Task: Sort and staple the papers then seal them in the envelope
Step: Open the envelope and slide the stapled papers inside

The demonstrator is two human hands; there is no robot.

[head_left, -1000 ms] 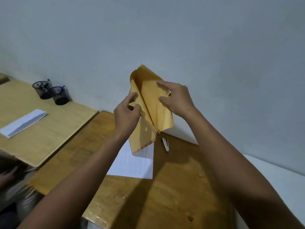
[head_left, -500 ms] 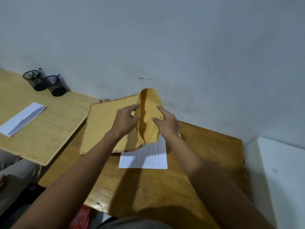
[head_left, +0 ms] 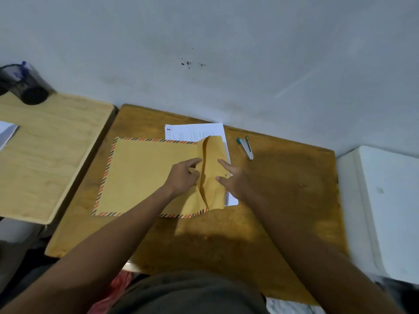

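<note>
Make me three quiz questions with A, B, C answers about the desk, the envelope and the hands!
1. Where is the stapler?
A. right of the envelope
B. inside the envelope
C. in a hand

2. What colour is the envelope?
A. blue
B. yellow-brown
C. green

3. Where are the papers?
A. sealed inside the envelope
B. partly under the envelope
C. on the floor

Answers:
1 A, it lies on the desk to the right.
2 B, yellow-brown with a striped edge.
3 B, white sheets stick out from beneath while the left hand and right hand work the flap.
</note>
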